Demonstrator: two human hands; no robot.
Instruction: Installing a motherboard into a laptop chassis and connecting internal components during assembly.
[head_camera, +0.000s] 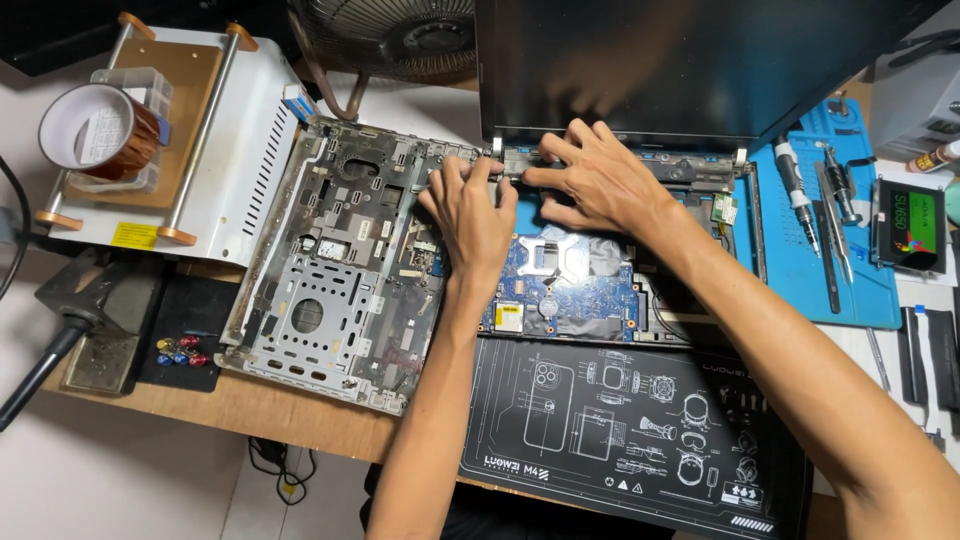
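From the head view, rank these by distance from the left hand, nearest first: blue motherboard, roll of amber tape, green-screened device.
From the left hand:
1. Blue motherboard, just below and right of it.
2. Roll of amber tape, far left, on the white machine.
3. Green-screened device, far right edge.

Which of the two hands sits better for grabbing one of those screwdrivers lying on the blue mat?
Probably the right hand. It rests on the hinge strip nearer the blue mat, where the screwdrivers lie. The left hand sits farther off, over the bare laptop frame.
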